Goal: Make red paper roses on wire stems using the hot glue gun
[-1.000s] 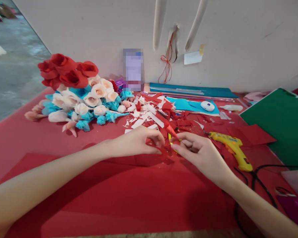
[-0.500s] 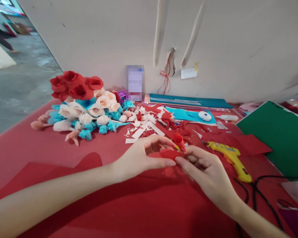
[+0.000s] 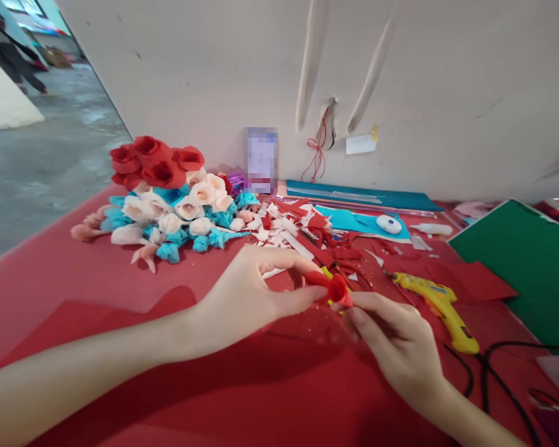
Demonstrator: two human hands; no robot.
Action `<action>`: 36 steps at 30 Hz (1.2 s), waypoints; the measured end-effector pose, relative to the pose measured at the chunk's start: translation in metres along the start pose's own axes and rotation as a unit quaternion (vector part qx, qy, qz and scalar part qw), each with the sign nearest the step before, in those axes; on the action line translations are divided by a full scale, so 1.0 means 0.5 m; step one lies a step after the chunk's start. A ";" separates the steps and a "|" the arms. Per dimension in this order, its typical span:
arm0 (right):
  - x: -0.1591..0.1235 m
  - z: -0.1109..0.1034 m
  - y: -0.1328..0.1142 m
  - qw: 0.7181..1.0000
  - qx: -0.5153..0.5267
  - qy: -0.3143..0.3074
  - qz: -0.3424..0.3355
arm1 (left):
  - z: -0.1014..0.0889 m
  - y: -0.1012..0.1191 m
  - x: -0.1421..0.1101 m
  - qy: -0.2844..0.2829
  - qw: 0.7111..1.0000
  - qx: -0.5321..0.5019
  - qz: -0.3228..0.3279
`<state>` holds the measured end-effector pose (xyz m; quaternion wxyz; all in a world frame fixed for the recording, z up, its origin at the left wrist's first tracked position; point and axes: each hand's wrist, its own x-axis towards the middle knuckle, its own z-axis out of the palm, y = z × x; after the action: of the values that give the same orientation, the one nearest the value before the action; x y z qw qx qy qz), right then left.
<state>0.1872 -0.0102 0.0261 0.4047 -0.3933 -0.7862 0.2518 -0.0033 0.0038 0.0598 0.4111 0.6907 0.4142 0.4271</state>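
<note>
Between my hands, above the red tabletop (image 3: 270, 372), is a small rolled red paper flower (image 3: 339, 290) with its round opening towards me. My right hand (image 3: 391, 332) pinches it low down between thumb and fingers. My left hand (image 3: 265, 288) holds a red paper petal (image 3: 317, 279) between thumb and fingertips, close against the flower's left side. Just behind the fingers shows something yellow, partly hidden. A yellow glue gun (image 3: 440, 307) lies to the right of my right hand, its black cord running off towards the front right.
Red, white and blue paper flowers (image 3: 168, 205) are heaped at the back left. Red and white paper scraps (image 3: 289, 226) lie behind my hands. A green board (image 3: 517, 261) leans at the right. A phone-like panel (image 3: 261, 160) stands against the wall. A person's legs (image 3: 18, 65) show far left.
The red flower has tipped so its opening faces me more. My left hand's petal has moved from in front of the flower to its left side. The view has shifted slightly.
</note>
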 end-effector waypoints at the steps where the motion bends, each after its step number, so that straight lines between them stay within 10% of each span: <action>1: 0.000 -0.001 -0.001 1.000 -0.015 0.003 -0.014 | 0.001 0.002 -0.002 -0.011 1.000 -0.005 0.001; 11: -0.007 -0.003 -0.006 1.000 0.003 -0.027 -0.014 | 0.008 0.008 -0.014 -0.037 0.998 -0.039 0.028; 19: 0.004 0.004 0.000 0.995 0.063 0.020 0.076 | -0.004 -0.044 0.022 0.013 0.987 0.144 0.067; 24: 0.006 0.007 0.006 0.990 0.085 0.018 0.113 | -0.004 -0.067 0.032 -0.011 0.994 0.107 -0.034; 36: 0.003 0.008 0.002 0.993 0.073 -0.028 0.087 | 0.019 -0.026 0.000 -0.021 0.999 -0.038 -0.007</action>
<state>0.1836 -0.0090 0.0239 0.3867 -0.4223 -0.7395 0.3539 0.0024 0.0057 0.0453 0.4490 0.6806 0.3935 0.4247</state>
